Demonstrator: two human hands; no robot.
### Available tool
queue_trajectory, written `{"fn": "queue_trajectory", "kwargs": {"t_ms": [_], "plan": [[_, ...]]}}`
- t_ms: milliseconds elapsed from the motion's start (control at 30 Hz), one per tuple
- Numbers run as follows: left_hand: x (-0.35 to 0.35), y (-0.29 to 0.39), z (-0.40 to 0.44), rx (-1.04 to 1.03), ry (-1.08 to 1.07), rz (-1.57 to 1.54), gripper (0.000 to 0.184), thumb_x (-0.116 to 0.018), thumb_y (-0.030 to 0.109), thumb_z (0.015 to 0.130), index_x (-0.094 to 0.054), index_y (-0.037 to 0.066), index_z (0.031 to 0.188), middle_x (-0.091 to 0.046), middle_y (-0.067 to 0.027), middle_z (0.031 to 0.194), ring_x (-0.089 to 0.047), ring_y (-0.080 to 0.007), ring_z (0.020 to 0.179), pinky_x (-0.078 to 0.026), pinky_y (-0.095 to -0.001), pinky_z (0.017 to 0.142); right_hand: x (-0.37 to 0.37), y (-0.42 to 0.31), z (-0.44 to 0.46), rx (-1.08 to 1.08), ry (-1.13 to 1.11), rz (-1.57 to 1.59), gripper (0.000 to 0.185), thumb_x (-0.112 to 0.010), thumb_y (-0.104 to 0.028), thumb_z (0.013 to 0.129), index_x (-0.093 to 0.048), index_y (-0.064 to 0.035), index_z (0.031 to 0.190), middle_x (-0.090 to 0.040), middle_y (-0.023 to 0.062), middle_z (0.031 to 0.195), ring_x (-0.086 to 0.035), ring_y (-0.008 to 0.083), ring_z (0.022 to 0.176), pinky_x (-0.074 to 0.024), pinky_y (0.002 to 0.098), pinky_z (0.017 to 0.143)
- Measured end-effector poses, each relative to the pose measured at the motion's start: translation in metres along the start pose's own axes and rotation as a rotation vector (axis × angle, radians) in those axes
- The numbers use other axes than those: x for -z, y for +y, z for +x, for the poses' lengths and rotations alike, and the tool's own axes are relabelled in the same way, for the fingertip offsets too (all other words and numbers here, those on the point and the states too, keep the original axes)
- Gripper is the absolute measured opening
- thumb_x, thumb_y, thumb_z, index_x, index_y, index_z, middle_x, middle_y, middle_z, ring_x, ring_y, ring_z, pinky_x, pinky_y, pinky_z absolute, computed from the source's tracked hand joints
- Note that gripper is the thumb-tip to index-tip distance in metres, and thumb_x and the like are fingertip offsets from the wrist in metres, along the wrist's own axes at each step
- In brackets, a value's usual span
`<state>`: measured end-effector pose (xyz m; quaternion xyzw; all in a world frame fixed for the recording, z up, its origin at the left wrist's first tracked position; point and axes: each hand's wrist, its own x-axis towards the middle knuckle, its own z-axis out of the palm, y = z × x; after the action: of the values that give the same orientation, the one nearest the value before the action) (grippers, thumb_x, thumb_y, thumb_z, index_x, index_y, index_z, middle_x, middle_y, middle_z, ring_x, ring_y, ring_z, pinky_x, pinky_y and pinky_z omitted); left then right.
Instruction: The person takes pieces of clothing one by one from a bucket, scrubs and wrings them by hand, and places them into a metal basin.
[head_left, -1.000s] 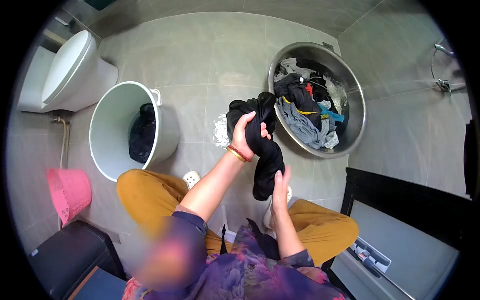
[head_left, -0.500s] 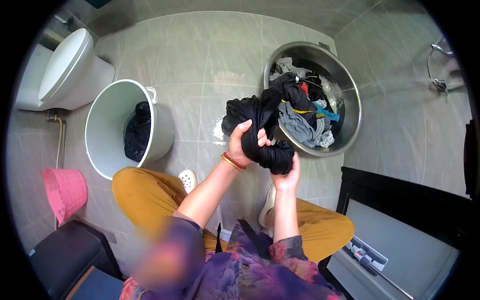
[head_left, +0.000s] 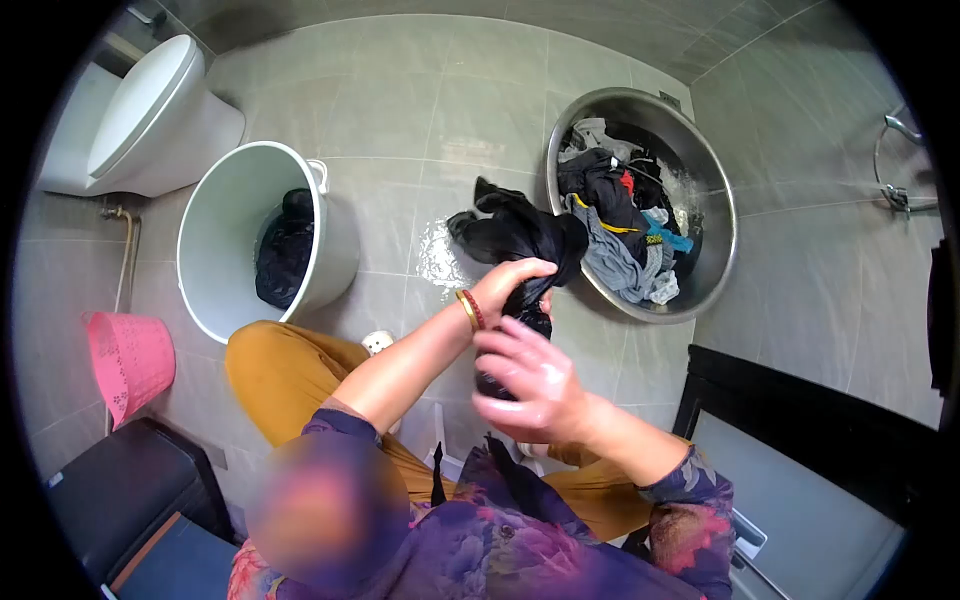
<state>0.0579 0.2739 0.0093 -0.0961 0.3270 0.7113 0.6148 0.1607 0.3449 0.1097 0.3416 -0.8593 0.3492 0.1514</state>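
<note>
In the head view, a twisted, wet-looking black garment (head_left: 525, 235) hangs above the floor between the bucket and the basin. My left hand (head_left: 508, 288), with bracelets on its wrist, is wrapped round the garment's middle. Loose black cloth spreads beyond that grip, away from me. My right hand (head_left: 535, 385) is nearer my body, over the garment's lower end, its fingers spread and slightly blurred. Black cloth shows between and beside those fingers. At the right stands a metal basin (head_left: 728, 240) of water and mixed clothes (head_left: 615, 260). A pale bucket (head_left: 335, 235) at the left holds dark cloth (head_left: 287, 255).
Water lies in a wet patch (head_left: 437, 258) on the tiled floor. A toilet (head_left: 145, 110) and a pink basket (head_left: 130, 365) are at the left. The black-framed panel (head_left: 800, 430) stands at the lower right, and a black seat (head_left: 135, 500) at the lower left.
The black garment has gone from a bent loop to a straighter length. My right hand has moved left and toward my body, its fingers spreading. My left hand keeps its grip. The view has shifted slightly.
</note>
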Motion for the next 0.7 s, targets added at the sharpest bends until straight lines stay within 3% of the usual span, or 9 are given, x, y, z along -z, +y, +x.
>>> {"fn": "queue_trajectory", "kwargs": {"t_ms": [67, 167, 300, 367, 433, 533, 600, 633, 700], "plan": [[0.006, -0.009, 0.012, -0.045, 0.035, 0.169, 0.023, -0.057, 0.029, 0.08, -0.057, 0.005, 0.078, -0.056, -0.0075, 0.059, -0.055, -0.0168, 0.051, -0.047, -0.0311, 0.054, -0.022, 0.001, -0.007, 0.098, -0.07, -0.042, 0.012, -0.055, -0.017, 0.059, -0.049, -0.009, 0.066, -0.049, 0.0101, 0.077, -0.054, 0.0265, 0.08, -0.0447, 0.0419, 0.079], [0.0, -0.008, 0.017, -0.04, 0.122, 0.399, 0.026, -0.063, 0.026, 0.075, -0.058, 0.003, 0.086, -0.055, -0.0051, 0.062, -0.053, -0.0153, 0.048, -0.045, -0.0273, 0.047, -0.055, 0.006, -0.028, 0.211, -0.245, -0.123, 0.014, -0.056, -0.02, 0.059, -0.05, -0.0095, 0.068, -0.049, 0.0091, 0.076, -0.054, 0.0252, 0.076, -0.0449, 0.0364, 0.073], [0.002, -0.027, 0.034, -0.152, 0.253, 0.654, 0.031, -0.068, 0.025, 0.069, -0.058, -0.002, 0.081, -0.057, -0.0068, 0.067, -0.053, -0.0151, 0.047, -0.045, -0.028, 0.041, -0.102, 0.021, -0.057, 0.198, -0.475, -0.108, 0.013, -0.055, -0.019, 0.06, -0.052, -0.0093, 0.069, -0.048, 0.0089, 0.075, -0.052, 0.0249, 0.075, -0.0439, 0.0353, 0.071], [0.006, -0.035, 0.044, -0.246, 0.351, 0.705, 0.03, -0.068, 0.025, 0.068, -0.058, -0.004, 0.068, -0.057, -0.0092, 0.059, -0.053, -0.0162, 0.043, -0.044, -0.029, 0.041, -0.112, 0.029, -0.06, 0.19, -0.532, -0.115, 0.011, -0.056, -0.021, 0.065, -0.053, -0.0106, 0.065, -0.05, 0.0057, 0.074, -0.053, 0.0207, 0.072, -0.0417, 0.0331, 0.069], [0.011, -0.036, 0.049, -0.15, 0.417, 0.628, 0.033, -0.067, 0.027, 0.069, -0.059, -0.005, 0.069, -0.058, -0.0106, 0.059, -0.054, -0.0181, 0.041, -0.045, -0.0293, 0.04, -0.11, 0.031, -0.062, 0.185, -0.48, -0.096, 0.011, -0.057, -0.02, 0.063, -0.052, -0.0098, 0.064, -0.05, 0.006, 0.074, -0.052, 0.0212, 0.07, -0.0419, 0.0336, 0.068], [0.03, -0.036, 0.054, -0.109, 0.346, 0.382, 0.036, -0.062, 0.033, 0.075, -0.06, -0.003, 0.074, -0.058, -0.0098, 0.058, -0.056, -0.0185, 0.043, -0.045, -0.0284, 0.04, -0.086, 0.026, -0.053, 0.115, -0.408, 0.043, 0.01, -0.06, -0.015, 0.061, -0.055, -0.0093, 0.067, -0.053, 0.0079, 0.078, -0.054, 0.0242, 0.076, -0.0428, 0.0345, 0.073], [0.036, -0.03, 0.045, -0.026, 0.297, 0.215, 0.036, -0.058, 0.035, 0.078, -0.059, -0.001, 0.083, -0.058, -0.0099, 0.06, -0.057, -0.0177, 0.047, -0.046, -0.0285, 0.042, -0.062, 0.021, -0.045, -0.11, 0.085, 0.182, 0.016, -0.063, -0.01, 0.059, -0.058, -0.0093, 0.073, -0.054, 0.0101, 0.084, -0.054, 0.0274, 0.084, -0.0431, 0.0353, 0.078], [0.038, -0.029, 0.041, 0.019, 0.245, 0.116, 0.037, -0.056, 0.036, 0.079, -0.058, 0.0, 0.087, -0.059, -0.0103, 0.063, -0.058, -0.0175, 0.049, -0.047, -0.0288, 0.043, -0.047, 0.02, -0.043, -0.354, 0.135, 0.26, 0.019, -0.064, -0.008, 0.058, -0.061, -0.0095, 0.077, -0.055, 0.0117, 0.089, -0.054, 0.0286, 0.089, -0.0419, 0.036, 0.082], [0.049, -0.047, 0.049, -0.092, 0.234, -0.022, 0.036, -0.054, 0.035, 0.08, -0.057, 0.002, 0.094, -0.062, -0.012, 0.086, -0.061, -0.0215, 0.073, -0.05, -0.0329, 0.069, -0.023, 0.031, -0.031, -0.673, 0.551, 0.585, 0.032, -0.056, -0.01, 0.068, -0.053, -0.0042, 0.099, -0.057, 0.0099, 0.09, -0.055, 0.0238, 0.089, -0.0411, 0.0354, 0.081]]}}
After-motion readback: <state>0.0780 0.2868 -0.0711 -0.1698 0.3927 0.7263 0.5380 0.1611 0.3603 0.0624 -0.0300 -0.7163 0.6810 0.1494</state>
